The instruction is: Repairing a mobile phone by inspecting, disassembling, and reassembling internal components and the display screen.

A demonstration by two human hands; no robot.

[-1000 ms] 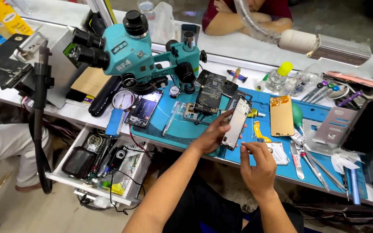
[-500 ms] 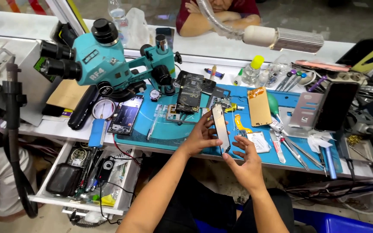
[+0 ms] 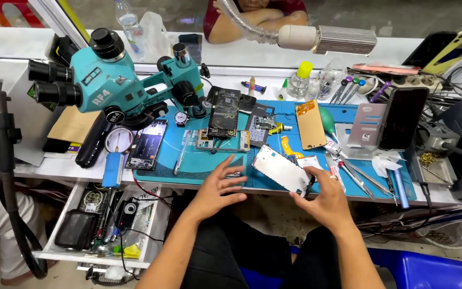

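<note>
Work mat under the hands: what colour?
Blue work mat with pale printed markings; the head view shows it best.

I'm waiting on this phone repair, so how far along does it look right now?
Already done: the phone is apart, with a circuit board and orange-backed panel lying loose on the blue mat. In hand: the right hand holds the silvery phone frame by its lower end, while the left hand hovers open beside it. Left: those loose parts aren't yet back in, so reassembly looks unfinished.
</note>
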